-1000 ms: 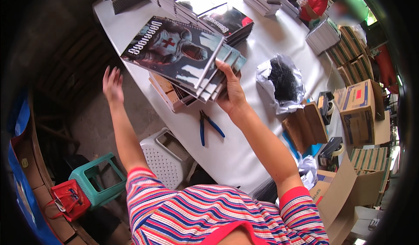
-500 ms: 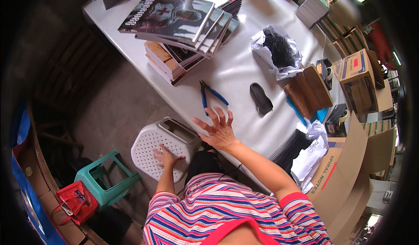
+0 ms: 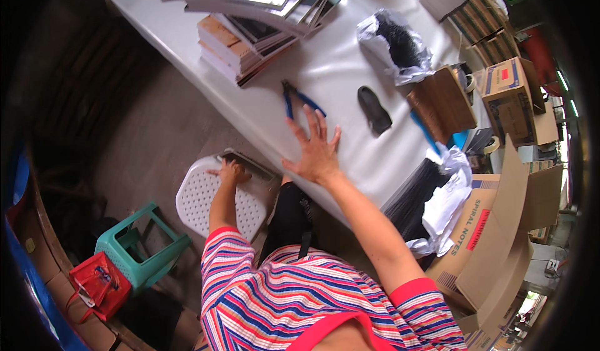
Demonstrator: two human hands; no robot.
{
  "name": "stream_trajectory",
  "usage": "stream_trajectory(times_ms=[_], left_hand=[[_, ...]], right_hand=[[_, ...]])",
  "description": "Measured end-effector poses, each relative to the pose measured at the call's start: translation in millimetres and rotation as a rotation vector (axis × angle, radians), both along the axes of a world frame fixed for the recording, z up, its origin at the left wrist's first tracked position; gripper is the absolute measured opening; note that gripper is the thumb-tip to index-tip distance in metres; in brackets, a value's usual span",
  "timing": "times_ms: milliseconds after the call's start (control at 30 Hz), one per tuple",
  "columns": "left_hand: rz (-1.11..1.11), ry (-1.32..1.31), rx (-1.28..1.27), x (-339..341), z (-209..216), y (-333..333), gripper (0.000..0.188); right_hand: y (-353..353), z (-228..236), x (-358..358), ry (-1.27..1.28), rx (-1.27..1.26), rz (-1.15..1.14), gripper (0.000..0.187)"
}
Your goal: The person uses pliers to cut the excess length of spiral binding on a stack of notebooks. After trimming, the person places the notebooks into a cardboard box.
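My right hand (image 3: 317, 154) is spread open over the near edge of the white-covered table (image 3: 250, 110), its fingertips just short of blue-handled cutting pliers (image 3: 302, 101). The pliers lie with their handles apart. At the far side of a white plastic stool (image 3: 215, 195) with a perforated seat, my left hand (image 3: 232, 172) is bent over the rim, thumb out to the left; some fingertips are hidden. Beyond the pliers lies a dark, elongated sole-shaped piece (image 3: 375, 110). A stack of glossy-covered books (image 3: 250, 45) stands on the table to the left of it.
A green plastic stool (image 3: 142, 248) and a red bag (image 3: 100, 285) stand at the lower left. On the right are an open cardboard box (image 3: 462, 257), black mesh with white wrapping (image 3: 440, 207), a brown board (image 3: 444, 113), a paper-wrapped black bundle (image 3: 400, 45) and another carton (image 3: 509, 101).
My left hand has gone from lying on the middle of the stool's seat to its far rim. My right hand stays spread near the pliers. The whole view has shifted with my head.
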State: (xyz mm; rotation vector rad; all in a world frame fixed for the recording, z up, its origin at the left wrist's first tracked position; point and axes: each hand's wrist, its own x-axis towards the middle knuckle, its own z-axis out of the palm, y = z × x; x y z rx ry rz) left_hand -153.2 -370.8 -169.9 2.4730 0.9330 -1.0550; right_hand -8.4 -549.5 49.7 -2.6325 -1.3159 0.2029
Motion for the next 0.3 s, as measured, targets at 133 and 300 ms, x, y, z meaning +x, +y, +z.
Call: stream_trajectory(times_ms=[133, 300], left_hand=[[-0.057, 0.057, -0.099, 13, 14, -26, 0.052], [-0.192, 0.132, -0.185, 27, -32, -21, 0.058]], right_hand=[[0, 6, 2, 0.056, 0.027, -0.002, 0.098], [4, 10, 7, 0.123, -0.048, 0.03, 0.102]])
